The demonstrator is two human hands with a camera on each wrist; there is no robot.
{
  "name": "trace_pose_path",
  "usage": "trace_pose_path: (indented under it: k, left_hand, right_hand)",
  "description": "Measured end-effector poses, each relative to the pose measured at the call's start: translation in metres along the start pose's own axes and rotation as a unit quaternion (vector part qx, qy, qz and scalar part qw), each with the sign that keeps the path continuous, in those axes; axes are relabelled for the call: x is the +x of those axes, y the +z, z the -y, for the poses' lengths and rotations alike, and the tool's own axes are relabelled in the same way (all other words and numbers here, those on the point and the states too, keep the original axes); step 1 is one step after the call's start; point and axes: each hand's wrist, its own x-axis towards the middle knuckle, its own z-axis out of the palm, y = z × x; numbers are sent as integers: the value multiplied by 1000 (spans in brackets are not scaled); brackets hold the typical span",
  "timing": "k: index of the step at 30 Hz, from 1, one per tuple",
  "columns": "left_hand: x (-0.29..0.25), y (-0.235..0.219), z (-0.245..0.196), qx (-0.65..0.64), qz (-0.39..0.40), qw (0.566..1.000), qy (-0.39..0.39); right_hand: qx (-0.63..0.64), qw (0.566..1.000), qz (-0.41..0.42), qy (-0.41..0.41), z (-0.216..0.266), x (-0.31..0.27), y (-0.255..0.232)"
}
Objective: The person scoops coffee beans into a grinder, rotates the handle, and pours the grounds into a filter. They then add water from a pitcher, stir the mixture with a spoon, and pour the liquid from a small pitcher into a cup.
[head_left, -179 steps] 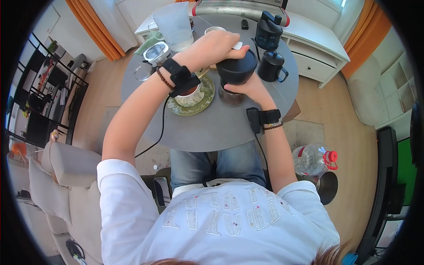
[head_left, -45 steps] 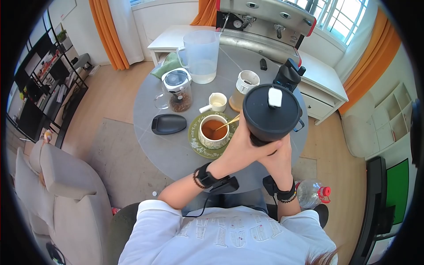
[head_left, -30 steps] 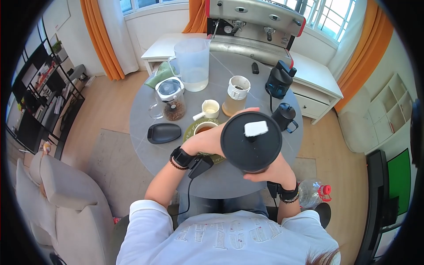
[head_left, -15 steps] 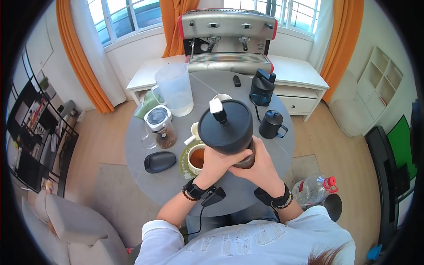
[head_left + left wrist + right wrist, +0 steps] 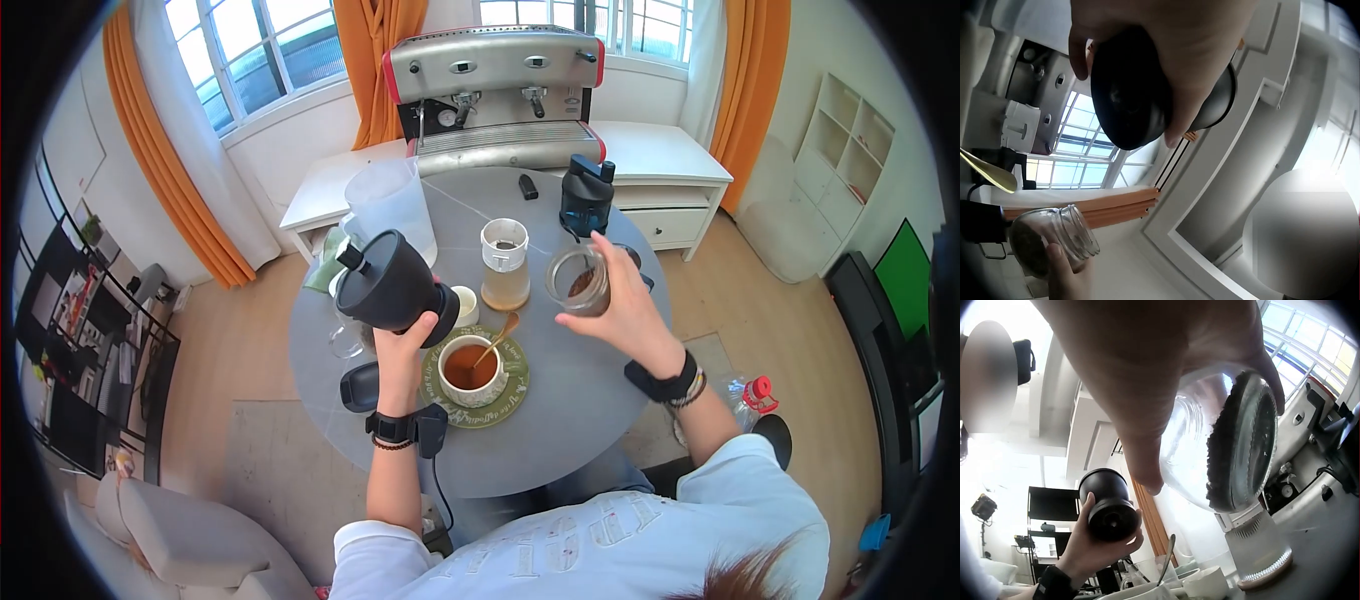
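Observation:
In the head view my left hand (image 5: 405,350) grips the black upper part of a hand coffee grinder (image 5: 385,285) by its narrower lower end, tilted, with its crank knob pointing up and left. Its dark underside faces the left wrist camera. My right hand (image 5: 632,315) holds a clear glass jar (image 5: 568,268) between thumb and fingers, its mouth uncovered. Dark coffee grounds (image 5: 1225,444) lie at the jar's base. Between the hands, a patterned cup (image 5: 470,394) of brown liquid with a gold spoon (image 5: 500,337) stands on a green saucer (image 5: 510,402).
Behind the cup stands a tall glass vessel with a white collar (image 5: 505,270). A small cream cup (image 5: 465,305) and a large plastic pitcher (image 5: 392,195) are at left. A black device (image 5: 587,195) stands back right. An espresso machine (image 5: 495,85) is beyond the round table (image 5: 500,470).
The black grinder top and the glass jar were together in both hands; now they are apart, the top moved left, the jar moved right. The head view has tilted up.

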Motion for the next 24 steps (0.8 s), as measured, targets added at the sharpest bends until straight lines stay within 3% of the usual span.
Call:
trace_pose_path:
  k: [3,8,11,15,24]
  left_hand:
    - [-2,-13,11,-31,6,999,-18]
    - [-7,-21,22,-79,5,996,-47]
    - [-7,-23,29,-98,-6,994,-53]
    - [-9,-22,30,-28,6,998,-59]
    - [-13,-13,34,-48,41,995,-78]
  right_hand:
    - [-107,988,-10,-110,-19,41,-1]
    - [-202,954,2,-221,-34,98,1]
    - [-244,937,-14,-250,-47,117,12]
    - [-257,927,17,-271,-60,129,21]
    - [-291,909,49,-294,-46,135,19]
